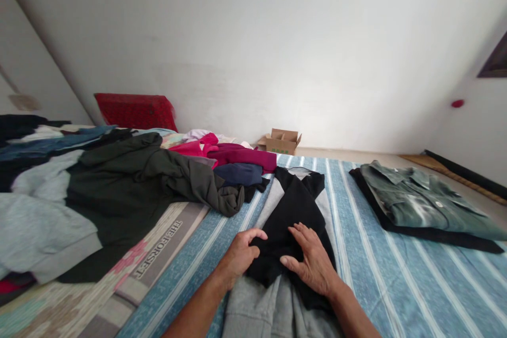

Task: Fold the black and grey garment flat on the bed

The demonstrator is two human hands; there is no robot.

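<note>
A black and grey garment (291, 206) lies spread lengthwise on the blue striped bedsheet (380, 269) in front of me. My left hand (240, 256) pinches a fold of its black fabric at the left edge. Resting on the black cloth just to the right, my right hand (312, 261) has its fingers spread and its thumb pressing the fabric. The grey lower part of the garment runs between my forearms toward me.
A heap of unfolded clothes (119, 185) covers the left side, with a red pillow (137, 111) behind it. A folded green shirt (423, 203) lies on dark cloth at the right. A small cardboard box (282, 141) stands by the white wall.
</note>
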